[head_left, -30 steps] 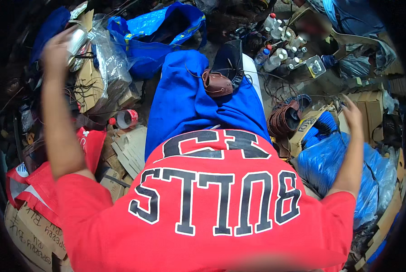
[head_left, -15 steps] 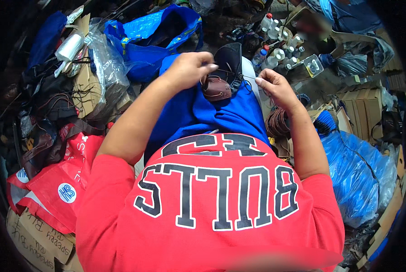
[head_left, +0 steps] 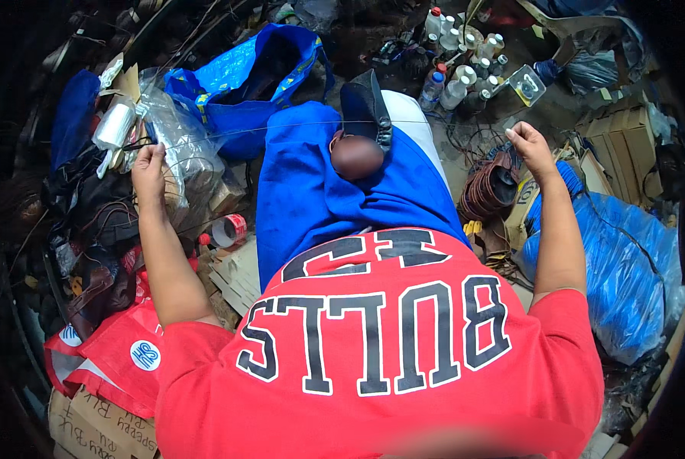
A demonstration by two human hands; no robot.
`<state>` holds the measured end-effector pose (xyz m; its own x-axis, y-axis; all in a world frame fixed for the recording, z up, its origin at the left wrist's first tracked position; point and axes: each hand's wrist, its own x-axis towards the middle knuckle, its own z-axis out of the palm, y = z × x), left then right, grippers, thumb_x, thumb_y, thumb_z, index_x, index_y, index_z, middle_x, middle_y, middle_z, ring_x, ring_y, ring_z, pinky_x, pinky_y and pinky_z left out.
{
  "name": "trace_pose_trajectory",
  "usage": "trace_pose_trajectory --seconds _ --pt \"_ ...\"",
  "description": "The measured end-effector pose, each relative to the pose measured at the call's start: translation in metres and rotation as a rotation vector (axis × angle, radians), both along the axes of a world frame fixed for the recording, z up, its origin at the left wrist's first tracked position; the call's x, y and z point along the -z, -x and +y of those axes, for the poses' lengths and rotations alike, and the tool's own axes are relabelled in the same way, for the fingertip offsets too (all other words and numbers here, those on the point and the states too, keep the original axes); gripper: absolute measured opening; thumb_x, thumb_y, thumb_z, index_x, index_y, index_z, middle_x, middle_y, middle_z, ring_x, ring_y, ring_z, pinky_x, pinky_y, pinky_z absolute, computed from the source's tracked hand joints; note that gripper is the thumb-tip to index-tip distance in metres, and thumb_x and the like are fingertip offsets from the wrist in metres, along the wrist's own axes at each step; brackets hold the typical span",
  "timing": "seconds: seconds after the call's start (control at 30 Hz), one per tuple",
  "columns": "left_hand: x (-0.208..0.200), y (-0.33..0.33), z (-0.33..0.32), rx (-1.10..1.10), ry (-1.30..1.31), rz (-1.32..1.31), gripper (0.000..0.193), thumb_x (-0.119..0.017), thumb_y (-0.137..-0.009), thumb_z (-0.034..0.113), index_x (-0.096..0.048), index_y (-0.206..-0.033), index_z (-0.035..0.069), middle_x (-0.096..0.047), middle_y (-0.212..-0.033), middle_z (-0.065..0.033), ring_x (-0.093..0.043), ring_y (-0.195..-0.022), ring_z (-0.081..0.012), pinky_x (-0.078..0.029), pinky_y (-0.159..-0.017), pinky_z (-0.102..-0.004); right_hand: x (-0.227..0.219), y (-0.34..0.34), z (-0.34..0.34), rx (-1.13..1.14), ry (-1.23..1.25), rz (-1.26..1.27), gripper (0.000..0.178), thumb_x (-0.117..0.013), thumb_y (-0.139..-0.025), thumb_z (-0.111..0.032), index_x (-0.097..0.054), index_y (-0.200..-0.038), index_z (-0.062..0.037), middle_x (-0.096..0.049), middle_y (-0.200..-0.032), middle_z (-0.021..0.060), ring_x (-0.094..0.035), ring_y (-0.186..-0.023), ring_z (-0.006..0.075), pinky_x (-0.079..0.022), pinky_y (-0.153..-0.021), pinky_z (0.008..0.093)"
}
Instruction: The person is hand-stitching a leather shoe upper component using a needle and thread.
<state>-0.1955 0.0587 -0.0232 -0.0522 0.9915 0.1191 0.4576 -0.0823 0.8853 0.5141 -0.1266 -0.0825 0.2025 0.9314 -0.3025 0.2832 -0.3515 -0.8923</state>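
Note:
A shoe piece with a rounded brown leather toe point(head_left: 358, 158) and an upright black part point(head_left: 363, 103) rests on my blue-clad lap between my knees. From its stitched edge, thin dark thread point(head_left: 415, 122) runs out to both sides. My left hand point(head_left: 150, 170), far out to the left beside clear plastic bags, is closed in a pinch on one end. Out to the right, my right hand point(head_left: 532, 151) pinches the other end between thumb and fingertips. Neither hand touches the shoe. Whether either hand also holds a needle is too small to see.
A blue bag point(head_left: 239, 99) gapes open ahead on the left. Several capped bottles point(head_left: 465, 69) stand ahead on the right. Brown leather pieces point(head_left: 486, 191), cardboard point(head_left: 621, 153) and a blue plastic bundle point(head_left: 625, 268) lie right. A red bag point(head_left: 121, 348) is at lower left.
Both hands have swung wide apart from beside the shoe, drawing the thread out to each side. The brown toe now faces up more plainly.

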Motion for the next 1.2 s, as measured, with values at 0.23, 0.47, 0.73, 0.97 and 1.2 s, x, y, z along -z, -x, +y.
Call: trace_pose_trajectory --seconds 0.23,0.47,0.73,0.97,1.2 --pt "-0.05 -0.115 0.008 -0.053 -0.301 0.156 0.032 -0.064 -0.086 0.018 -0.061 -0.112 -0.001 -0.06 -0.109 -0.0108 -0.057 -0.099 -0.0176 -0.043 -0.089 -0.0295 -0.034 0.021 0.016 -0.181 -0.034 -0.566 0.032 -0.052 -0.091 -0.017 -0.059 -0.121 -0.0087 -0.058 -0.101 0.0062 -0.053 -0.076 0.0118 -0.045 -0.072 0.0273" --pt "-0.029 -0.319 -0.036 0.747 -0.117 0.305 0.052 -0.079 -0.066 0.028 -0.059 -0.108 0.004 -0.059 -0.114 -0.0162 -0.057 -0.106 -0.0303 -0.045 -0.09 -0.0361 -0.064 0.141 0.075 -0.435 -0.415 -0.132 0.012 -0.067 -0.077 -0.002 -0.068 -0.089 -0.0015 -0.065 -0.086 0.0051 -0.061 -0.083 0.0113 -0.049 -0.076 0.0243" --pt "-0.022 -0.339 -0.009 0.989 0.203 0.418 0.032 -0.079 -0.07 0.023 -0.065 -0.089 0.001 -0.061 -0.087 -0.0084 -0.058 -0.085 -0.0189 -0.045 -0.078 -0.0299 -0.059 0.155 0.095 -0.583 -0.343 -0.094 0.01 -0.067 -0.074 0.002 -0.068 -0.082 -0.0042 -0.057 -0.08 0.0012 -0.056 -0.078 0.0115 -0.046 -0.072 0.0252" --pt "-0.016 -0.336 -0.003 1.155 0.42 0.244 0.032 -0.072 -0.079 0.021 -0.068 -0.105 0.003 -0.067 -0.097 -0.0069 -0.059 -0.093 -0.0138 -0.044 -0.087 -0.0274 -0.039 0.166 0.08 -0.507 -0.35 0.024 0.011 -0.069 -0.073 0.001 -0.068 -0.082 -0.0046 -0.057 -0.08 0.0012 -0.056 -0.078 0.0109 -0.045 -0.071 0.0244" --pt "-0.01 -0.332 -0.003 1.182 0.553 0.228 0.036 -0.066 -0.084 0.019 -0.063 -0.116 0.004 -0.067 -0.104 -0.0068 -0.058 -0.099 -0.0132 -0.042 -0.093 -0.0274 -0.032 0.172 0.061 -0.371 -0.511 -0.081 0.014 -0.068 -0.074 0.002 -0.069 -0.085 -0.0057 -0.059 -0.08 0.0025 -0.057 -0.076 0.0111 -0.046 -0.068 0.024"
